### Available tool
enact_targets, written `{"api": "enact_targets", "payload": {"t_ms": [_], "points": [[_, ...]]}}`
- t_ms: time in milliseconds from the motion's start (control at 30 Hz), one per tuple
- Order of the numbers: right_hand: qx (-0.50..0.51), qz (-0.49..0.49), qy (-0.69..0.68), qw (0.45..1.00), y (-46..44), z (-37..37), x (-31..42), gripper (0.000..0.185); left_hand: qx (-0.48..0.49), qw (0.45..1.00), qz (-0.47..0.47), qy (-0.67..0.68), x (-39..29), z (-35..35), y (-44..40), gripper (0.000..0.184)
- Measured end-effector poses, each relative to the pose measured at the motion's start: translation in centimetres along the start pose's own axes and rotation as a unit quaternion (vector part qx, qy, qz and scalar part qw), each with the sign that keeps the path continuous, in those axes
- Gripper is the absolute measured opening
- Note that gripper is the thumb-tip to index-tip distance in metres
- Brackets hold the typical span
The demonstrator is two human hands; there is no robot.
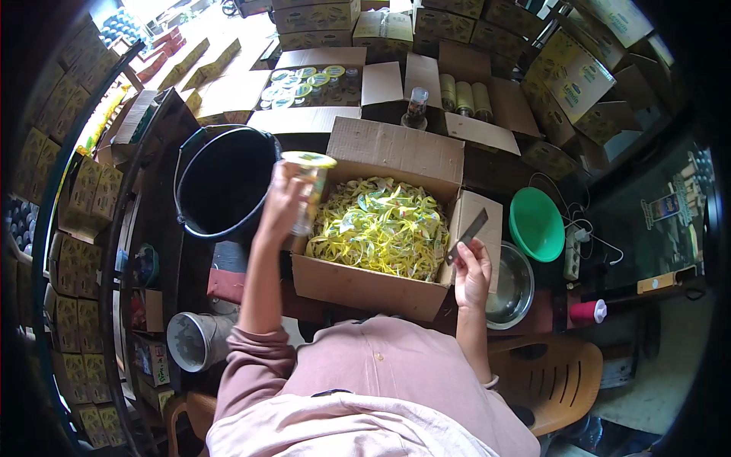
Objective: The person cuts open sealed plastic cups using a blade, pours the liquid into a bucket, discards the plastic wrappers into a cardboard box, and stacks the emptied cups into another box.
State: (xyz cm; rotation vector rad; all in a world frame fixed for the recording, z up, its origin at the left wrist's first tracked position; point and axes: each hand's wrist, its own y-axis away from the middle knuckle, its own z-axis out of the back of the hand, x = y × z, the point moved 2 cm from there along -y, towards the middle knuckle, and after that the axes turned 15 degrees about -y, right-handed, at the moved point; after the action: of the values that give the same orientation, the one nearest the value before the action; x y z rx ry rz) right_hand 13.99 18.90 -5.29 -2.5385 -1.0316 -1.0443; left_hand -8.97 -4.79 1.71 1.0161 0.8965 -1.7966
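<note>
My left hand [285, 199] is closed around a clear plastic jar [311, 199] with a yellow-green printed lid. The jar is held upright between the black bucket and the open carton. In my right hand [474, 276], a flat dark blade [470, 234] is pinched between thumb and fingers, pointing up and away. The hand is over the carton's right edge. Between my hands stands the open cardboard carton [365, 286], heaped with yellow-green printed plastic strips [381, 228]. What the jar contains is hard to make out.
A black bucket [183, 183] stands left of the carton. To the right are a green basin [539, 225], a metal bowl [525, 289] and a pink thread spool [585, 311]. Behind, one open carton [304, 120] holds several lidded jars; a small glass bottle [416, 107] stands nearby.
</note>
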Motion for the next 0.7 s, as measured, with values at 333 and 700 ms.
{"api": "enact_targets", "payload": {"t_ms": [333, 700], "points": [[0.22, 0.352, 0.444, 0.794, -1.7, -9.7, 4.3, 0.012, 0.101, 0.977, -0.183, -0.05, -3.6, -7.8, 2.3, 0.067], [0.379, 0.516, 0.552, 0.534, -3.2, -12.3, 5.9, 0.018, 0.124, 0.964, -0.225, -0.067, -6.5, -6.0, 3.8, 0.073]]}}
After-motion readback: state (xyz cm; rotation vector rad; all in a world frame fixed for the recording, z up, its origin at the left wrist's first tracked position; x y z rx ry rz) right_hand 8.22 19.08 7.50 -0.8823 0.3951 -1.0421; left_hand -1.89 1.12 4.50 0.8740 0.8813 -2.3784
